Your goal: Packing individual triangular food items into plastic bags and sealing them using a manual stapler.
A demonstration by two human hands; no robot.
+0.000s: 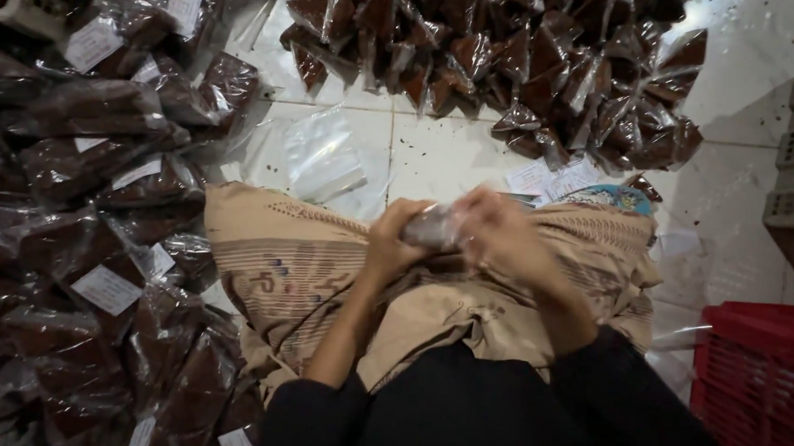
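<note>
Both hands, left hand (396, 241) and right hand (494, 233), clamp one clear packet (432, 228) over the lap, with white-labelled brown bags (87, 172) piled left.

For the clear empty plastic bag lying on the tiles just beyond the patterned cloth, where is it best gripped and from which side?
The empty plastic bag lies flat and slightly crumpled on the white tile floor, so probably pinch its near edge, coming from the person's side over the patterned cloth. Piled brown packets crowd its left. Both the left hand and right hand are busy on a small packet.
</note>
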